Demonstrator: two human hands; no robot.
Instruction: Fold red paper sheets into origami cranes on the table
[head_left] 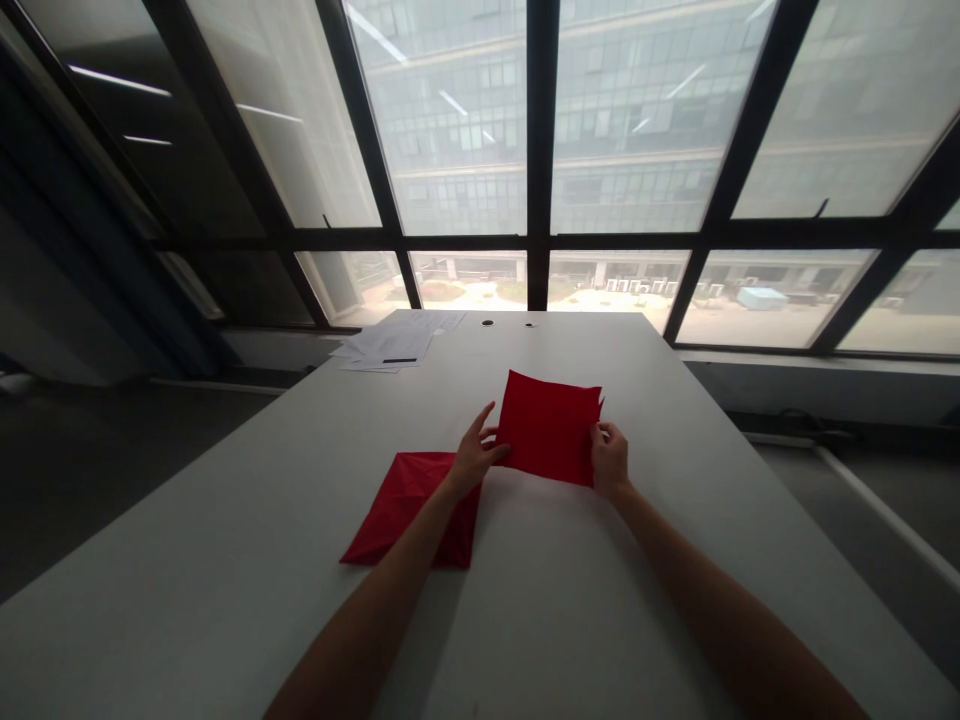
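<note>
A piece of red paper [551, 425] is held up over the white table [540, 600], tilted so its flat face is toward me. At its right edge a second layer or flap shows near the top corner. My right hand [611, 457] is closed on that right edge. My left hand [476, 455] is at the left edge, thumb against the front and index finger stretched upward; some fingertips are hidden by the paper. Under my left forearm lies another red paper [405, 490] with crease lines, partly covered by the arm.
White printed sheets [390, 340] lie loosely at the table's far left, with a dark strip [400, 360] on top. A round dark hole [487, 323] is near the far edge. Beyond the table stand large windows with a dark frame [538, 150]. A dark curtain [90, 240] hangs at left.
</note>
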